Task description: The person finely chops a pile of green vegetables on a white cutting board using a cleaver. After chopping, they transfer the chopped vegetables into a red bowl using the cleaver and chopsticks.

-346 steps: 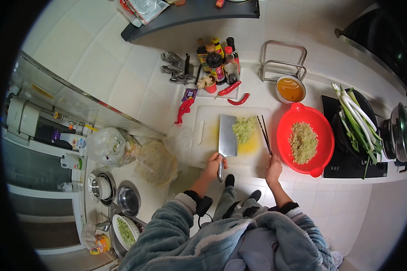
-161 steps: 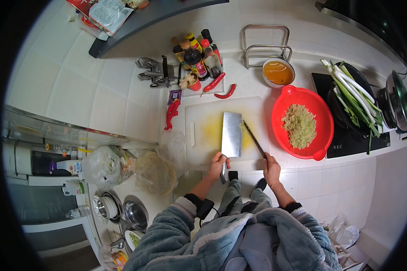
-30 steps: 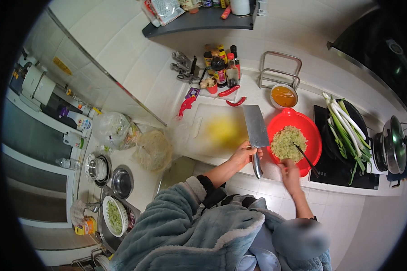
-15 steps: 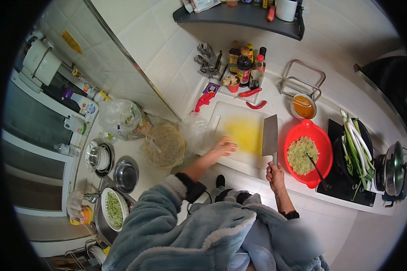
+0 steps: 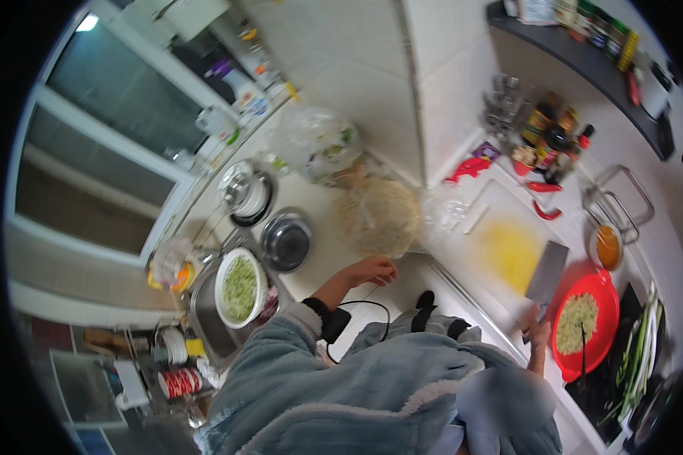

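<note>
My right hand [image 5: 537, 332] is closed at the handle of a cleaver [image 5: 548, 274], somewhat blurred. The wide grey blade lies over the right side of a white cutting board [image 5: 470, 244], which has a yellow stain in its middle. My left hand [image 5: 372, 271] hangs off the counter's front edge with its fingers loosely curled and nothing visible in them. Beyond it sits a round, pale item in a clear plastic bag [image 5: 379, 218]. Just right of the cleaver stands a red bowl [image 5: 609, 318] of chopped pale-green vegetable [image 5: 577, 324] with a dark-handled utensil in it.
On the left, a white colander [image 5: 221, 296] of shredded greens stands in the sink [image 5: 205, 315], beside a metal basin [image 5: 286, 240]. Sauce bottles [image 5: 542, 121] and red chillies [image 5: 546, 211] are behind the board. Scallions [image 5: 639, 356] lie on the hob at right, near a bowl of orange-brown liquid [image 5: 608, 246].
The view has swung left, bringing more of the sink side in. My left hand has drawn back from the board toward the left. My right hand stays at the cleaver.
</note>
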`<state>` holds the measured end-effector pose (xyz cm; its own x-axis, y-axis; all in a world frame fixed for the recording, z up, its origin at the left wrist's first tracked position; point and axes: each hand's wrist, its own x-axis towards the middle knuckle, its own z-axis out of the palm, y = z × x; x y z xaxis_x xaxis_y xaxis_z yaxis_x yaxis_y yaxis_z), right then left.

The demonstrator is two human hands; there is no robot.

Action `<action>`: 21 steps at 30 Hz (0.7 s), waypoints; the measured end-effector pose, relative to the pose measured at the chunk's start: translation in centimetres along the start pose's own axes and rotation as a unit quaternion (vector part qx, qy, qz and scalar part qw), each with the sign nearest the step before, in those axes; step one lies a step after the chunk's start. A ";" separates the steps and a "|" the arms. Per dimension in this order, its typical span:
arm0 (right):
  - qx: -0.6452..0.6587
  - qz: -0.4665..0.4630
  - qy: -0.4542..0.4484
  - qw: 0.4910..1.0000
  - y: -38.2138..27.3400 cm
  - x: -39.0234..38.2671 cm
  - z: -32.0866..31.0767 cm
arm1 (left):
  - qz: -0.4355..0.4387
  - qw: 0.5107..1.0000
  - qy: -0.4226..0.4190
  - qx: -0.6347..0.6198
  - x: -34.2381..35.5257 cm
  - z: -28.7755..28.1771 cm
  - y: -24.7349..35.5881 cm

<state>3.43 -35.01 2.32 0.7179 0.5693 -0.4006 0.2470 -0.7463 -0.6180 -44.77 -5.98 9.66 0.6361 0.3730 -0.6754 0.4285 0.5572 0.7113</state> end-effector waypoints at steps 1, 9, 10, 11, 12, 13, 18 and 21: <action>-0.213 0.031 0.029 0.976 -0.1 0.9 -0.2 | 0.005 1.000 0.020 -0.011 -0.3 -0.1 -0.7; -0.277 0.040 -0.146 0.949 -1.2 3.6 -0.8 | 0.080 0.964 0.204 -0.150 -8.9 2.2 -9.5; -0.269 0.037 -0.153 0.950 -1.5 3.7 -0.5 | 0.072 0.956 0.227 -0.171 -10.5 2.6 -11.1; -0.256 0.034 -0.162 0.952 -1.6 3.5 -0.5 | 0.067 0.947 0.248 -0.193 -12.1 3.0 -12.7; -0.256 0.037 -0.160 0.953 -1.8 3.3 -0.4 | 0.066 0.933 0.285 -0.211 -13.6 3.4 -14.4; -0.293 0.001 -0.135 0.946 -2.3 3.0 -0.2 | 0.063 0.916 0.323 -0.231 -15.2 3.7 -16.1; -0.474 -0.114 -0.041 0.872 -6.2 -0.1 0.7 | 0.107 0.804 0.483 -0.330 -22.8 3.5 -22.5; -0.439 -0.217 0.001 0.872 -10.5 -1.9 3.6 | 0.128 0.712 0.585 -0.368 -26.6 1.3 -24.1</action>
<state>-2.85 -26.98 7.09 0.4344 0.8634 -0.2566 0.8977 -0.4384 0.0446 -71.17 -30.27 10.70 -0.5203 0.6551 -0.5479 -0.3313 0.4364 0.8365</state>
